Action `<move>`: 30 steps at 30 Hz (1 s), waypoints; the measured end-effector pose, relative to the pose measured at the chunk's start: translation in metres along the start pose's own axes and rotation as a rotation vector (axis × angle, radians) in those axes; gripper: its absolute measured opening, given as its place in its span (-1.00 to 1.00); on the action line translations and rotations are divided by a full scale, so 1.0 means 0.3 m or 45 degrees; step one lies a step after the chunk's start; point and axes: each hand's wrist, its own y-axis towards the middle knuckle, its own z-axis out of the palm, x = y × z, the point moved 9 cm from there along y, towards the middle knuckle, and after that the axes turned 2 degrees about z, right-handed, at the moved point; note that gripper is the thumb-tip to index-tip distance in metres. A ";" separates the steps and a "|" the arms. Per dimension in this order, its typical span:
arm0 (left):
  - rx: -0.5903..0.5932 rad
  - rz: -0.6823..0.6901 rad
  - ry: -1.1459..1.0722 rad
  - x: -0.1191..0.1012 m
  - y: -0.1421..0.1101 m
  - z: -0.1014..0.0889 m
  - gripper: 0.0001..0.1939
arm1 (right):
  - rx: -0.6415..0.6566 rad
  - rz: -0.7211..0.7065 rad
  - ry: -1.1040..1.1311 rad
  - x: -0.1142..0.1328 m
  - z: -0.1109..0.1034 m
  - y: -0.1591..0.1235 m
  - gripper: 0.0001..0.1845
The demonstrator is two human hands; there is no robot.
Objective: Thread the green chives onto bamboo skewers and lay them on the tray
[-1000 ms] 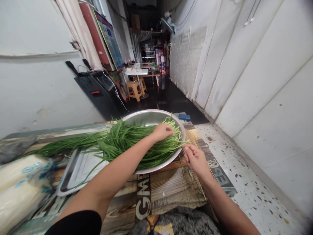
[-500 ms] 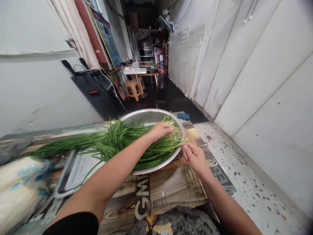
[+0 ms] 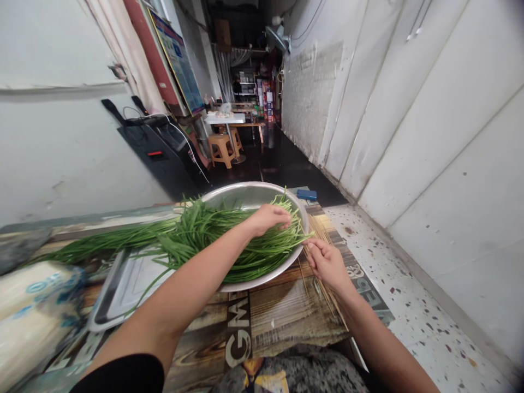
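Long green garlic chives [image 3: 254, 256] fill a wide steel basin [image 3: 301, 256], their pale cut ends at its right side. My left hand [image 3: 272, 219] rests over these stems, fingers curled closed around some near the ends. At the basin's right rim my right hand [image 3: 325, 261] is closed in a pinch. Pale stem tips reach its fingertips; whatever thin thing lies in the pinch is too small to make out. Under and beside that hand, thin bamboo skewers [image 3: 321, 229] lie on the wood-patterned table [image 3: 282, 316].
More chives [image 3: 110, 240] trail left over a metal tray [image 3: 102, 305] with a white board. A plastic-wrapped white package [image 3: 36, 295] is at the left edge. A blue box [image 3: 307, 195] sits behind the basin. Beyond stand a small table [image 3: 225, 118] and stools [image 3: 221, 150].
Both hands keep nearly the same place and grip. The whole view has shifted very slightly; the chives and basin have not visibly moved.
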 end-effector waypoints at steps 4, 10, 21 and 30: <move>-0.079 0.025 -0.019 -0.001 0.005 -0.011 -0.93 | 0.006 0.005 -0.028 0.000 -0.001 0.000 -0.52; -0.170 0.093 -0.027 -0.010 0.008 -0.026 -0.94 | -0.005 0.005 -0.034 0.005 0.000 0.001 -0.52; -0.223 0.069 -0.060 -0.016 -0.003 -0.027 -0.93 | -0.015 -0.012 -0.023 0.005 0.000 0.004 -0.51; -0.259 0.034 -0.122 -0.008 0.000 -0.034 -0.93 | -0.012 -0.006 -0.005 -0.002 0.002 0.002 -0.49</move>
